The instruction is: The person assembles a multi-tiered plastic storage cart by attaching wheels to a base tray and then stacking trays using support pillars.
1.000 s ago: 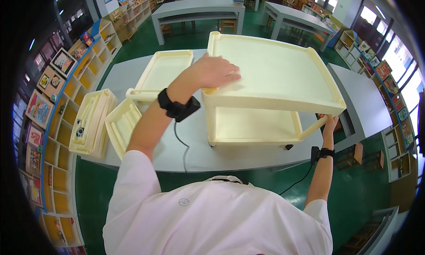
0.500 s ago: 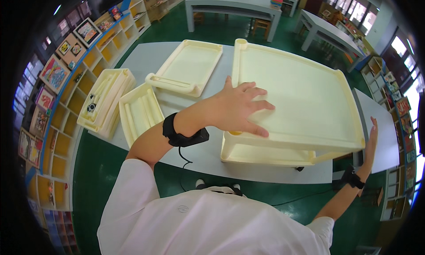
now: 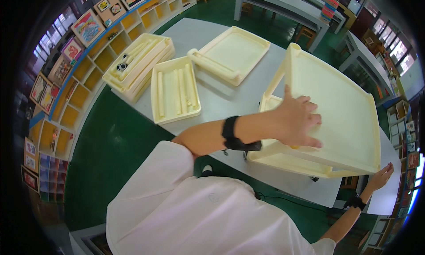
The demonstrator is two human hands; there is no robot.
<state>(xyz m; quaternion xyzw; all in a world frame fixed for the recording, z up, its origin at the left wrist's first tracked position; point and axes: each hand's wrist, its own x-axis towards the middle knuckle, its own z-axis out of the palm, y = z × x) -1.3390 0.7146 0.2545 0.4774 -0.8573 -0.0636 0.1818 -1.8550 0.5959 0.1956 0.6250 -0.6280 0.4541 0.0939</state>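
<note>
My left hand [image 3: 300, 121] rests on the cream plastic top tray [image 3: 338, 95] of a two-level cart, its fingers spread and slightly bent near the left side. Below it lies the cart's lower tray [image 3: 287, 163], joined by a corner post. Beside the top tray's near right corner is my right hand [image 3: 380, 179], with fingers stretched and nothing visible in it; whether it touches the corner I cannot tell. Both wrists wear black bands. A dark caster [image 3: 314, 179] shows under the near edge.
The cart stands on a grey table [image 3: 212, 106]. To its left lie a flat cream tray [image 3: 239, 49], a tray [image 3: 155, 97] with several tubes, and stacked trays [image 3: 150, 73] holding tubes and small black-and-silver parts. Shelves [image 3: 93, 84] line the left. A cable [image 3: 292, 200] runs below the table.
The view has turned, and everything sits differently in the picture. My left hand stays on the top tray with its fingers more bent. My right hand is now lower, by the near corner.
</note>
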